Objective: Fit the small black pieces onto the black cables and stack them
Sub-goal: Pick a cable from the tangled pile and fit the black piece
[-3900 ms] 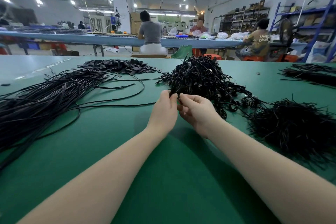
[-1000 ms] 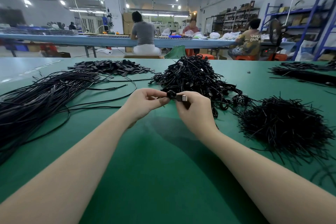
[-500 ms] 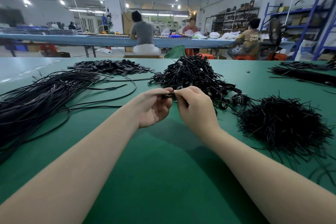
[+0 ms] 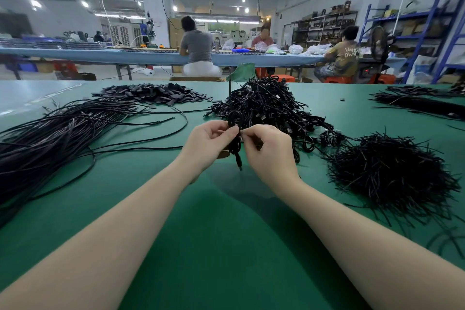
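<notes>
Above the green table, my left hand and my right hand meet at a short coiled black cable. Both pinch it near its looped top, and its plug end hangs down between my wrists. Just behind my hands rises a tangled heap of coiled black cables. A long bundle of straight black cables lies at the left. Small flat black pieces are piled at the back left. A mound of thin black ties sits at the right.
More black cable bundles lie at the far right of the table. Beyond the far edge, three people sit at a long blue bench. Blue shelving stands at the right.
My hands have lifted slightly and the coiled cable now shows between them, with its plug end hanging down. Half a second ago the cable was hidden under my fingers.
</notes>
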`<state>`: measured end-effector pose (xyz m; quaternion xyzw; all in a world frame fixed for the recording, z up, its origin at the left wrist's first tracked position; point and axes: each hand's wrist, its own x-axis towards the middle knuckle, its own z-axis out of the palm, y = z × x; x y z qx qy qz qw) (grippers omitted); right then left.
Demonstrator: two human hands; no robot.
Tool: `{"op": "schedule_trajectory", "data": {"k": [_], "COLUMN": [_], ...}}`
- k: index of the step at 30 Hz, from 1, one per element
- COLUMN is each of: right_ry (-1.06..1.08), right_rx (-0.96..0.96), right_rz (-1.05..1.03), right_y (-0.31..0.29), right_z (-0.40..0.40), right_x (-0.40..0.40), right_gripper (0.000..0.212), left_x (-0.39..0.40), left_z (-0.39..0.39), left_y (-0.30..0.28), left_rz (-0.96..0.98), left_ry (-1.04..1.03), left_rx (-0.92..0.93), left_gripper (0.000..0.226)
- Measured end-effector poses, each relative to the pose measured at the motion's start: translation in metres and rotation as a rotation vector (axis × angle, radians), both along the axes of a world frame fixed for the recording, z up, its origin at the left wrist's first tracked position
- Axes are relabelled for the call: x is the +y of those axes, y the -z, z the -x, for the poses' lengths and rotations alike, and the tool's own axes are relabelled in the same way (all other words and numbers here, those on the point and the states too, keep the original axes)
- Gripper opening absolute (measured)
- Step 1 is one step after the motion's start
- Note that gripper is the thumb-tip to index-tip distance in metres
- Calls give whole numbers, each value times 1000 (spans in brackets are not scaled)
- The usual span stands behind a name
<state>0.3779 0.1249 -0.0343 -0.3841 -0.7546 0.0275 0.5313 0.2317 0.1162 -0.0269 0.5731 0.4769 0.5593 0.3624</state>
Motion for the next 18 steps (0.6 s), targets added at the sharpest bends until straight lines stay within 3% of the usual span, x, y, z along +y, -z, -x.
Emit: {"op": "schedule_trajectory", "data": {"k": [2, 4, 6, 8, 9, 11, 15, 18], "right_ry": [0, -10, -17, -8, -5, -8, -65, -34], "right_rx": [-71, -159, -262, -349, -361, -307, -205, -204], "right_rz": [-37, -96, -227, -410, -481, -498, -464, -541], "right_y": [0, -2, -7, -9, -8, -6, -10, -42], "right_z": [-1, -2, -2, -2, -2, -2, -3, -10], "right_x": [0, -4, -7, -8, -8, -8, -11, -5], "right_gripper": [11, 12, 13, 13, 15, 14, 12, 16], "left_x": [1, 1, 0, -4, -4, -6, 5, 10], "left_z": [-4, -7, -4, 6, 11, 10, 6, 9], "left_y": [-2, -6, -15, -19, -19, -19, 5, 23], "left_rz": [64, 250, 597, 765, 766, 706, 176, 17], "left_ry": [-37, -53, 113, 331, 390, 398, -116, -235], "left_rx": [-43, -201, -534, -728, -719, -588, -73, 188], "left_gripper": [28, 34, 12, 34, 36, 21, 21, 23]}}
